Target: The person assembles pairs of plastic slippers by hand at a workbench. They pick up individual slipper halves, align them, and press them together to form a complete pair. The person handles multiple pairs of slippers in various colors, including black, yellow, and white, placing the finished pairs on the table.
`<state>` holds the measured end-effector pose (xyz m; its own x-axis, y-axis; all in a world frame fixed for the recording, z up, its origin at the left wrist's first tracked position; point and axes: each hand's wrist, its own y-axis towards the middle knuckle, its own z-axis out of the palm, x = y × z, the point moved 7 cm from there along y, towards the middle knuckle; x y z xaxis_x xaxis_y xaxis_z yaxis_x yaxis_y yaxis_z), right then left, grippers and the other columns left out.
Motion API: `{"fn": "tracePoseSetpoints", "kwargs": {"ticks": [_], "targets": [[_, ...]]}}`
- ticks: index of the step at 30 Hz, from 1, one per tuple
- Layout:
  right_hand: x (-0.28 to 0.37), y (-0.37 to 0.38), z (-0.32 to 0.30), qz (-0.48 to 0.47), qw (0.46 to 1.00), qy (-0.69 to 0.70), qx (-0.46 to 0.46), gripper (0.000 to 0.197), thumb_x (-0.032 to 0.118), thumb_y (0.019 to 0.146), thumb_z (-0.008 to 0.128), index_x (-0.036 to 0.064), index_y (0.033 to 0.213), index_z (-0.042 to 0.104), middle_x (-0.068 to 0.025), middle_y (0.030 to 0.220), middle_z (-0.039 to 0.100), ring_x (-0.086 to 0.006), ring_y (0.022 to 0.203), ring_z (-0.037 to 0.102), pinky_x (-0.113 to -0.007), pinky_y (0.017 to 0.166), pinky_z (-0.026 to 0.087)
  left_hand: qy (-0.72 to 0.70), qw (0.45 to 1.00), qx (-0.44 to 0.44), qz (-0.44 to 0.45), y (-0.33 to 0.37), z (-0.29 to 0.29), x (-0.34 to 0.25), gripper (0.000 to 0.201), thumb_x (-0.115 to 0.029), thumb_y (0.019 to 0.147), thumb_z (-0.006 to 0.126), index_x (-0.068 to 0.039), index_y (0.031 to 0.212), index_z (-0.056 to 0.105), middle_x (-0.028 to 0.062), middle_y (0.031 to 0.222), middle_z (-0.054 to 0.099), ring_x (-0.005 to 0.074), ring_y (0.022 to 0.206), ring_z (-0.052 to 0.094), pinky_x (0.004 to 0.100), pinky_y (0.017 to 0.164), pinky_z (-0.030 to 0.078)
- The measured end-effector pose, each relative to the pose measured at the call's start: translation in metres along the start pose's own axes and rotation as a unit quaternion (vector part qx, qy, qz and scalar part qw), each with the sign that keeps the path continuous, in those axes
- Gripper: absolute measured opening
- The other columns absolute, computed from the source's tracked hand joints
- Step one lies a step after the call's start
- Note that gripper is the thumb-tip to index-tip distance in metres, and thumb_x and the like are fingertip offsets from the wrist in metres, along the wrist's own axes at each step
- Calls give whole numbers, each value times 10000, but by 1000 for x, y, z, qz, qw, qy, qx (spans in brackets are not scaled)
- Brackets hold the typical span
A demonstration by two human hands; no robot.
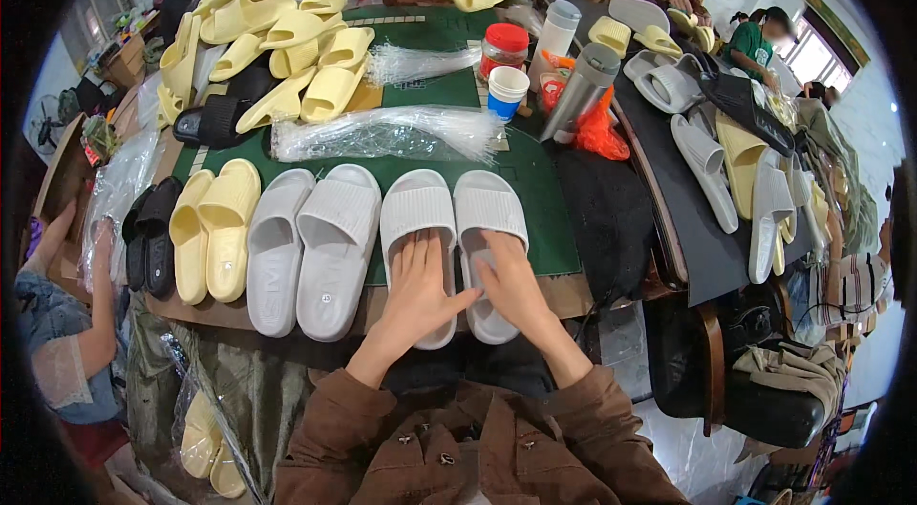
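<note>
Directly in front of me two light grey slide sandals stand side by side, toes pointing away. The fingers of my left hand [414,283] lie stretched out flat in the left slide [417,209], their tips under its ribbed strap. Into the right slide [490,211] reaches my right hand [514,287], fingertips hidden beneath the strap and thumb spread toward the other hand. Neither hand grips anything. Left of them sit another grey pair [334,218], a pale yellow pair [229,218] and a black pair [158,233] at the table edge.
Yellow slides [287,37] are heaped at the far left. Clear plastic bundles [382,134], a red-lidded jar [504,48], a paper cup [506,92] and a steel flask [585,89] stand beyond. Other people work around; more slides cover the right table [712,261].
</note>
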<state>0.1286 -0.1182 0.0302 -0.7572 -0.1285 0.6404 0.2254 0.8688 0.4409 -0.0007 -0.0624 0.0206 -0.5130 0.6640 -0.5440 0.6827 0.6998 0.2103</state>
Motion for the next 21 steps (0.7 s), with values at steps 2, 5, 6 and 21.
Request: {"fn": "tracePoseSetpoints", "kwargs": {"ticks": [2,5,6,21], "targets": [[-1,2,9,-9,999,-38,5,306,113,895,526,-79,1133,519,-256,1109,571,-432,1035,525,-494,881,417,-2,1000,3,3,3,2,2,966,-434,706,733,161,1340,314,330,1376,350,480,1297,294,532,1073,241],[-2,10,13,23,998,-53,35,313,194,912,534,-56,1101,529,-257,1085,576,-438,1023,518,-522,868,403,43,999,21,-12,5,6,0,992,-431,690,742,149,1358,293,315,1393,335,467,1305,289,533,1076,232],[-6,12,17,48,994,-74,59,322,220,918,529,-55,1086,539,-261,1070,583,-444,1009,523,-524,861,405,42,999,9,-3,5,7,-2,977,-418,695,739,143,1360,294,309,1392,337,461,1307,289,537,1073,232],[-18,11,28,20,991,-128,45,398,335,946,488,-40,906,615,-265,878,634,-450,807,585,-539,746,432,25,998,45,-37,35,27,14,723,-335,769,654,130,1259,398,317,1274,429,483,1227,362,546,1037,264]]}}
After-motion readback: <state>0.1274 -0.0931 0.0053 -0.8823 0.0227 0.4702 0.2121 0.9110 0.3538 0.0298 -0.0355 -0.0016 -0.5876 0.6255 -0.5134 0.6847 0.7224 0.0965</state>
